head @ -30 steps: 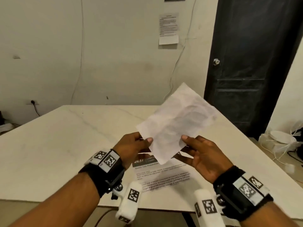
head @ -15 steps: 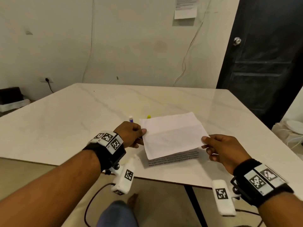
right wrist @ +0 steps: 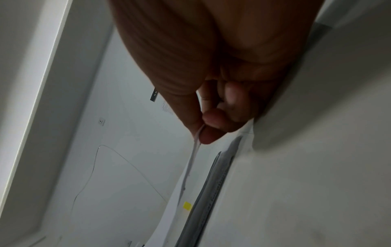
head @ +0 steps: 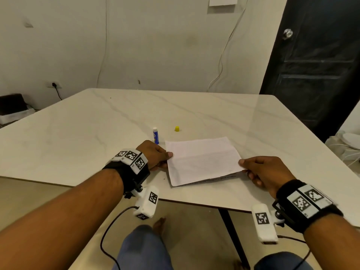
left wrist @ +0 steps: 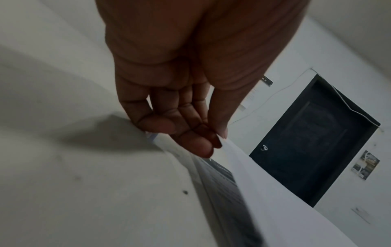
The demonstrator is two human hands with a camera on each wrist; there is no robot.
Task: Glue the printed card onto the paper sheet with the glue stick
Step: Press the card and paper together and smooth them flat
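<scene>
A white sheet (head: 202, 160), blank side up, lies almost flat over a printed sheet (head: 210, 180) on the table; only a strip of text shows along the front edge. My left hand (head: 165, 158) pinches the white sheet's left edge between thumb and fingers. My right hand (head: 245, 167) pinches its right edge. The left wrist view shows the left hand (left wrist: 203, 142) on the sheet's edge (left wrist: 264, 192), just above the printed sheet (left wrist: 224, 183). In the right wrist view the right hand (right wrist: 202, 130) pinches the thin edge (right wrist: 190, 163). The uncapped glue stick (head: 155, 135) stands behind my left hand.
The yellow cap (head: 177, 129) sits on the marble table (head: 78, 133) just right of the glue stick and is seen again (right wrist: 187, 205) from the right wrist. A dark door (head: 315, 65) is at the back right. The table's near edge is close to my wrists.
The white sheet came down from mid-air, where it was tilted up, to lie nearly flat over the printed sheet. Both hands dropped with it and kept their grip.
</scene>
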